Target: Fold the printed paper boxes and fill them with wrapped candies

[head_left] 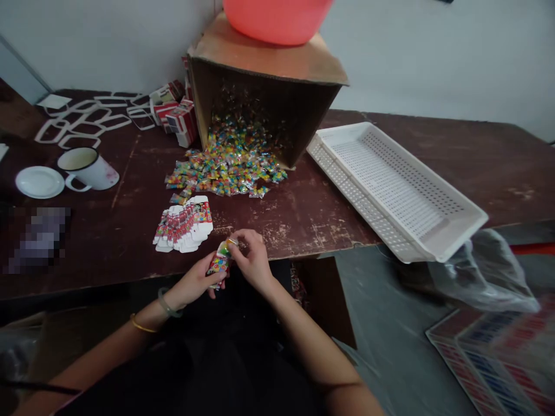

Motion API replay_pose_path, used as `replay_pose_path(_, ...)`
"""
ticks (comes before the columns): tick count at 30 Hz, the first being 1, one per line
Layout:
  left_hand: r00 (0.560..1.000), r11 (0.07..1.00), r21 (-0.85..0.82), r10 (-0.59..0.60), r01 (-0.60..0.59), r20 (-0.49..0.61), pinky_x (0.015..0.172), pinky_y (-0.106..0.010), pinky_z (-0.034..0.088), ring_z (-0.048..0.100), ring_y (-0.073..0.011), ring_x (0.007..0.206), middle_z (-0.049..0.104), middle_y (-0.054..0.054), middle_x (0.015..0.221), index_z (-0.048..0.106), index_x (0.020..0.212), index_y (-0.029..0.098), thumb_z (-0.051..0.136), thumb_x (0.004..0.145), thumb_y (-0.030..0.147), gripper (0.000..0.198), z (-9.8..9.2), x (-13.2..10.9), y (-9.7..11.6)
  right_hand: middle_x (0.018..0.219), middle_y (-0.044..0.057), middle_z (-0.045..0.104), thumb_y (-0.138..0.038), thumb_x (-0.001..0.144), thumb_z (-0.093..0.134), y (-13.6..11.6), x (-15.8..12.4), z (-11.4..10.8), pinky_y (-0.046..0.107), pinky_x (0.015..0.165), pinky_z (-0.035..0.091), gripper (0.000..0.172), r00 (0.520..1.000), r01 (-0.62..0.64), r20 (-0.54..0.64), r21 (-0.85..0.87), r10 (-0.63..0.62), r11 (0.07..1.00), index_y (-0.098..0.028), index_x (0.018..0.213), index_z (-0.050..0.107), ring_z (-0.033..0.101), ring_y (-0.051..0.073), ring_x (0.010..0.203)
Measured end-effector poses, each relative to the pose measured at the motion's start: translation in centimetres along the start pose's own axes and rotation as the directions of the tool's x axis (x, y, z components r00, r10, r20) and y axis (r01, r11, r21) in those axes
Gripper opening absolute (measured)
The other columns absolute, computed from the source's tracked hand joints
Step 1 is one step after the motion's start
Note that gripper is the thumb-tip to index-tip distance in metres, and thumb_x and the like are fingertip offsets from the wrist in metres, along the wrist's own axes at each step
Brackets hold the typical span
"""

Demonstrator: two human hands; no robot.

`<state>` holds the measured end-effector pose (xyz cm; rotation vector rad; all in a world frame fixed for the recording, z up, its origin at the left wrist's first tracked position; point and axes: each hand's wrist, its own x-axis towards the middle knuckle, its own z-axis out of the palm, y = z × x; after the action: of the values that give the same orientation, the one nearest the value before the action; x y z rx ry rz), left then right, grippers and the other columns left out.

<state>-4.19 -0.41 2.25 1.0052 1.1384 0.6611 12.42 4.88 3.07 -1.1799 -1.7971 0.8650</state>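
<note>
My left hand (207,276) is wrapped round a small colourful printed box (219,264) near the table's front edge. At the box's upper end, my right hand (252,257) pinches a small candy packet (225,248) between thumb and fingers. Just beyond my hands, a fanned stack of flat printed boxes (184,225) lies on the dark red table (299,222). Behind the stack, many small clear packets of colourful candy (234,164) spill out of a cardboard box (269,63) tipped on its side.
A pink basin (277,17) rests on the cardboard box. An enamel mug (93,170) and a white lid (40,181) stand at the left, with white loops (82,121) behind. To the right, a white perforated basket (399,190) overhangs the table edge, near a clear plastic bag (489,271).
</note>
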Motion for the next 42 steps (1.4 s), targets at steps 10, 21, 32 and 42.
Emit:
replay_pose_path(10, 0.999, 0.998, 0.064, -0.012, 0.014, -0.029, 0.042, -0.021, 0.047, 0.058, -0.0171, 0.07, 0.059, -0.003, 0.088, 0.049, 0.12, 0.017, 0.058, 0.087, 0.048, 0.046, -0.8, -1.1, -1.7, 0.107, 0.004, 0.067, -0.027, 0.085, 0.068, 1.1, 0.0, 0.8, 0.044, 0.105, 0.026, 0.007, 0.987, 0.142, 0.101, -0.156, -0.128, 0.977, -0.021, 0.08, 0.068, 0.049, 0.023, 0.114)
replay_pose_path(21, 0.978, 0.974, -0.211, -0.12, 0.082, -0.173, 0.042, -0.025, 0.048, 0.065, -0.022, 0.068, 0.071, -0.009, 0.077, 0.067, 0.098, 0.011, 0.052, 0.086, 0.055, 0.048, -1.6, -0.5, -0.9, 0.101, 0.003, 0.064, -0.031, 0.078, 0.072, 2.2, -3.1, 2.9, 0.021, 0.056, 0.05, 0.039, 0.804, -0.584, 0.441, 0.714, 0.399, 0.386, -0.024, 0.115, 0.065, 0.056, 0.007, 0.061)
replay_pose_path(32, 0.987, 0.934, -0.336, -0.15, 0.122, -0.058, 0.052, -0.03, 0.053, 0.064, -0.0239, 0.075, 0.072, -0.009, 0.083, 0.067, 0.101, 0.013, 0.055, 0.082, 0.042, 0.037, -2.6, -0.6, -0.3, 0.077, -0.002, 0.067, -0.029, 0.067, 0.083, 1.8, -2.4, 1.8, 0.023, 0.07, 0.057, 0.041, 0.684, -0.722, 0.67, 0.678, 0.29, 0.137, -0.017, 0.104, 0.07, 0.06, 0.006, 0.061)
replay_pose_path(42, 0.983, 0.995, -0.015, -0.099, 0.098, -0.157, 0.053, -0.027, 0.048, 0.058, -0.0215, 0.075, 0.067, -0.005, 0.078, 0.072, 0.086, 0.016, 0.06, 0.075, 0.04, 0.029, -2.1, 0.4, 0.1, 0.11, 0.009, 0.065, -0.02, 0.092, 0.053, 0.8, -0.6, 0.9, 0.035, 0.093, 0.049, 0.028, 0.872, 0.109, 0.446, 0.223, -0.201, 0.969, -0.021, 0.115, 0.07, 0.061, 0.019, 0.103)
